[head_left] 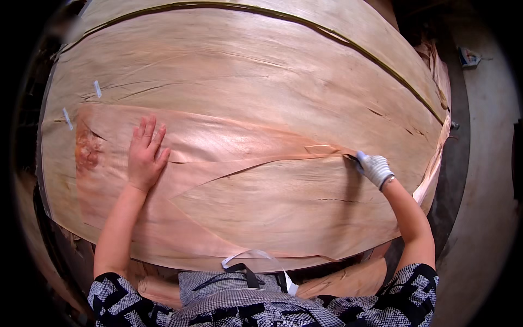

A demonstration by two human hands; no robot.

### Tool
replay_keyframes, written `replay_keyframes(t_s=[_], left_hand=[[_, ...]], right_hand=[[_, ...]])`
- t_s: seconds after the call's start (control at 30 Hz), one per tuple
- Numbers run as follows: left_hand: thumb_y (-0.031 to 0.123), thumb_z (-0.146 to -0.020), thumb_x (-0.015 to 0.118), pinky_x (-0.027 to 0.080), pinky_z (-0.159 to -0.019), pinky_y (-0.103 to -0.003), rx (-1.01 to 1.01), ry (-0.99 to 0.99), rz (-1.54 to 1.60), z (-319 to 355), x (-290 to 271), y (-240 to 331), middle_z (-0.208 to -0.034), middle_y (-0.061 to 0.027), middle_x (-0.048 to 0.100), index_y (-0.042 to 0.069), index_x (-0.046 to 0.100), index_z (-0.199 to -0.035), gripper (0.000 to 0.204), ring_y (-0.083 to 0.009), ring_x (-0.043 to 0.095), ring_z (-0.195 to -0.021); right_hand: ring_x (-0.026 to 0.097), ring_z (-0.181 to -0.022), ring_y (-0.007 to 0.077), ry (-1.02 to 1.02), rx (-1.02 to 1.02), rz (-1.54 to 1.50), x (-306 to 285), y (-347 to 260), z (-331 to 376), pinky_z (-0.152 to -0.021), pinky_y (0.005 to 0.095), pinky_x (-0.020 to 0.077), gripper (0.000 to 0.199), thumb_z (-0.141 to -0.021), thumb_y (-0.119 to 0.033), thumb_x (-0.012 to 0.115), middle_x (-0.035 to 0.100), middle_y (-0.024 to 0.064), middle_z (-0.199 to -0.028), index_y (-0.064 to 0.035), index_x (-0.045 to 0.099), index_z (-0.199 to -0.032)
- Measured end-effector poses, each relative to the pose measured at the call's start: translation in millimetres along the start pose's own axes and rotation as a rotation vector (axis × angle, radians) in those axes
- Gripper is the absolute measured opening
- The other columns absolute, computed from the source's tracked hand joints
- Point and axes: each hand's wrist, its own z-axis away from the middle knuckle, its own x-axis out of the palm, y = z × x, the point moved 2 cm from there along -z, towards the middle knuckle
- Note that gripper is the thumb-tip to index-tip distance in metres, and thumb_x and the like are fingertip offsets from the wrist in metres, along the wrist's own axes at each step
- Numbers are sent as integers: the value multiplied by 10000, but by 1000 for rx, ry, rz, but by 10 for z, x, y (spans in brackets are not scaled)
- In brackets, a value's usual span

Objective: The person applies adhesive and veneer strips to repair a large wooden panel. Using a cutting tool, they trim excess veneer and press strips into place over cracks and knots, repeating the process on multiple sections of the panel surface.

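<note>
A pinkish, damp-looking wood veneer piece (212, 136) lies on a broad stack of pale veneer sheets (283, 191). It is split by a long gap that shows the paler sheet below, and a reddish-brown knot patch marks its left end. My left hand (146, 155), bare, rests flat on this piece with fingers spread. At the piece's narrow right tip is my right hand (376, 168), in a white striped glove, closed round a small dark knife (351, 157). The blade touches or nearly touches the veneer; its handle is mostly hidden by the fingers.
A long dark strip (321, 30) curves across the far side of the stack. Two small white tape pieces (97, 89) stick near the left edge. Torn veneer scraps (433, 169) hang along the right edge, beside a pale floor (485, 163) with a small package (468, 58) on it.
</note>
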Motion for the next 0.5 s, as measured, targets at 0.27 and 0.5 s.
replay_keyframes(t_s=[0.27,0.5], left_hand=[[307,-794,567,237,-1046,-430,-35,17,40,40,-59,5,-1357,-138,360,99,501,-1214,473,-306,301,-1272],[397,-713,617,221,-1040,-459,-194,156,126,159,-6,-101,-1287,-167,373,9,411,-1235,682,-319,290,-1251]], right_hand=[[565,-571,323,801,-187,-465,-1004,-1283,84,-482,398,434,172,-732,-26,585,557,138,-630,-59,541,-894],[589,-674,339,523,-553,-539,-2415,-3676,-1233,-542,448,448,167,-820,-184,521,602,160,-744,-73,471,-935]])
